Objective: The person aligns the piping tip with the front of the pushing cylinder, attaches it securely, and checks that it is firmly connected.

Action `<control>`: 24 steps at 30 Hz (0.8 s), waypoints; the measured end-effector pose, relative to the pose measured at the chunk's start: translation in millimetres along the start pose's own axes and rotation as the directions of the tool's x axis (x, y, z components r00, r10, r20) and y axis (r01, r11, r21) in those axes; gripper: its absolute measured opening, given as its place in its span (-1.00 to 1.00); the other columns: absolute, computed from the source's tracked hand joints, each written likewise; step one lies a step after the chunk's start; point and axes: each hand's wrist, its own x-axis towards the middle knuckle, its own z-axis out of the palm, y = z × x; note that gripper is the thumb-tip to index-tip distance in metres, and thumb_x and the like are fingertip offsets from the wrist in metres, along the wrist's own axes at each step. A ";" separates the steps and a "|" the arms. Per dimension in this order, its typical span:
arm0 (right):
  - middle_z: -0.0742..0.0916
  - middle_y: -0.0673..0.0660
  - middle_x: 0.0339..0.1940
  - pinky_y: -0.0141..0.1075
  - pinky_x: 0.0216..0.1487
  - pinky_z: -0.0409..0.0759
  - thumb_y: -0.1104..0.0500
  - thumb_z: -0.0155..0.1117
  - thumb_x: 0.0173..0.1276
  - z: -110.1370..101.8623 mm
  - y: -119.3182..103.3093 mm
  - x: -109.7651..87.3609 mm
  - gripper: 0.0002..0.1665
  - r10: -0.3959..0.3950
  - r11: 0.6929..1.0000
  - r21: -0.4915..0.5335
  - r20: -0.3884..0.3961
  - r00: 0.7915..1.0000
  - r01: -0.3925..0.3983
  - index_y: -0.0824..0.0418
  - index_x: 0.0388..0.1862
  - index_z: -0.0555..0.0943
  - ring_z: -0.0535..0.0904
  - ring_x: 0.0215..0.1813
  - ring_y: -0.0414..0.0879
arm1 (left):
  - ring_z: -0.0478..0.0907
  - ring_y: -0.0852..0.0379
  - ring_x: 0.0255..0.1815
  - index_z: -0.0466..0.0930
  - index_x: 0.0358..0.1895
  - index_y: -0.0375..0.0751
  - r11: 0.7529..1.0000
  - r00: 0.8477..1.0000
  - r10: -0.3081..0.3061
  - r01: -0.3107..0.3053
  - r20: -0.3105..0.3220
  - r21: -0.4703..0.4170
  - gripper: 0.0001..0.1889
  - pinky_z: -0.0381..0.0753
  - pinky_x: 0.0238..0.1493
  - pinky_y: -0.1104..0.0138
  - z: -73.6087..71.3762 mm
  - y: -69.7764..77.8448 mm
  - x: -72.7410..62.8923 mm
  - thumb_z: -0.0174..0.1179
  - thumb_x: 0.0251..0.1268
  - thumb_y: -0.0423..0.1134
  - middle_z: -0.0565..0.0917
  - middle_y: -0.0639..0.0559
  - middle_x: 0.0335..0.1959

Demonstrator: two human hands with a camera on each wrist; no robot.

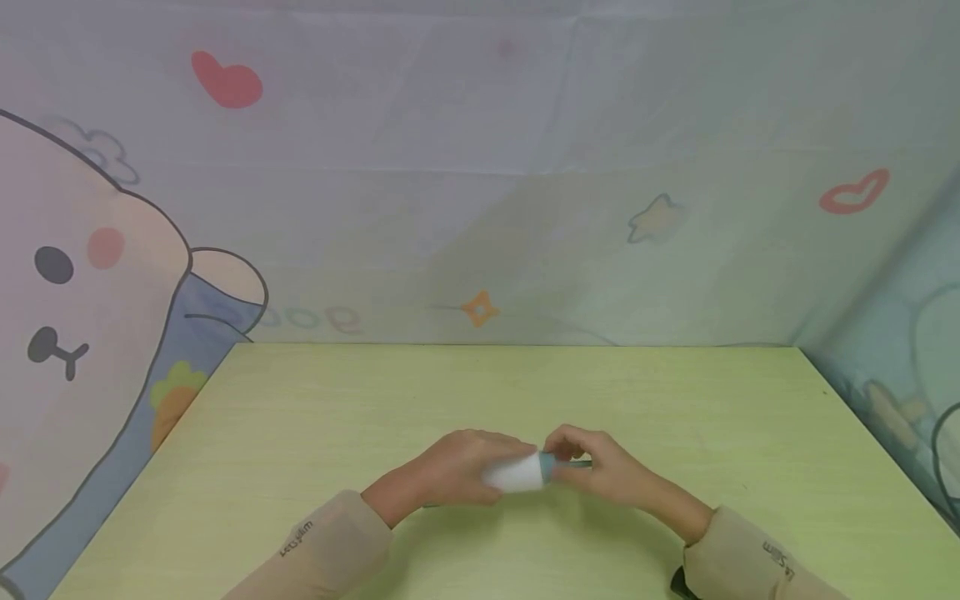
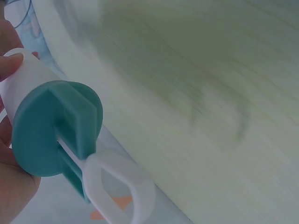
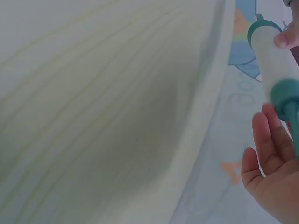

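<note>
A white tube with teal ends [image 1: 517, 474], like a large syringe, is held level above the table, slightly blurred. My left hand [image 1: 465, 468] grips its white body, thumb below and fingers over the top. One end has a teal flange [image 2: 35, 130] and a white loop handle [image 2: 145, 189]. At the other end, a teal collar [image 3: 284, 95] runs into a thin stem. My right hand [image 1: 603, 467] pinches this collar between thumb and forefinger; its other fingers [image 3: 268, 140] are loosely bent in the right wrist view.
The pale yellow-green table [image 1: 337, 400] reaches back to a printed cloth backdrop [image 1: 420, 192]. Part of a black object [image 1: 680, 583] shows by the right sleeve at the front edge.
</note>
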 end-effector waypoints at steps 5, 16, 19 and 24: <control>0.69 0.14 -0.29 -0.34 -0.26 0.53 0.18 -0.02 0.34 -3.3 -0.7 -1.0 -0.74 0.064 0.998 0.021 0.024 0.998 -0.064 0.24 -0.04 0.45 0.58 -0.24 -0.20 | 0.47 0.22 0.03 0.37 0.20 0.02 1.000 1.000 -0.008 0.008 0.001 0.006 -0.39 0.44 -0.11 0.41 0.1 -0.4 -0.7 0.23 -0.05 -0.33 0.48 0.15 0.12; 0.57 0.08 -0.19 -0.32 -0.21 0.49 0.30 0.29 0.05 4.6 -2.0 -3.1 -0.62 -0.099 0.988 -0.127 -0.059 0.993 0.091 0.17 -0.13 0.43 0.46 -0.17 -0.18 | 0.47 0.25 -0.01 0.39 0.18 0.03 1.000 1.000 -0.004 0.004 -0.012 -0.020 -0.38 0.44 -0.11 0.43 1.5 -2.6 -1.3 0.24 -0.08 -0.35 0.50 0.18 0.10; 0.59 0.00 -0.25 -0.29 -0.20 0.48 0.31 0.30 0.04 5.5 -1.6 -2.9 -0.66 -0.112 0.981 -0.166 -0.071 0.991 0.099 0.12 -0.19 0.45 0.46 -0.19 -0.23 | 0.47 0.28 -0.03 0.39 0.18 0.05 0.999 1.000 0.003 -0.004 -0.012 -0.038 -0.38 0.43 -0.11 0.44 2.1 -2.0 -1.4 0.24 -0.08 -0.36 0.50 0.19 0.09; 0.64 -0.05 -0.35 -0.18 -0.12 0.40 0.22 0.22 0.15 3.9 -3.6 -3.2 -0.81 -0.024 0.993 -0.115 -0.054 0.998 0.018 0.09 -0.23 0.50 0.47 -0.27 -0.30 | 0.47 0.31 -0.04 0.40 0.17 0.07 0.998 1.000 0.006 -0.007 -0.016 -0.056 -0.38 0.42 -0.11 0.45 2.0 -0.4 -1.5 0.24 -0.08 -0.38 0.51 0.22 0.08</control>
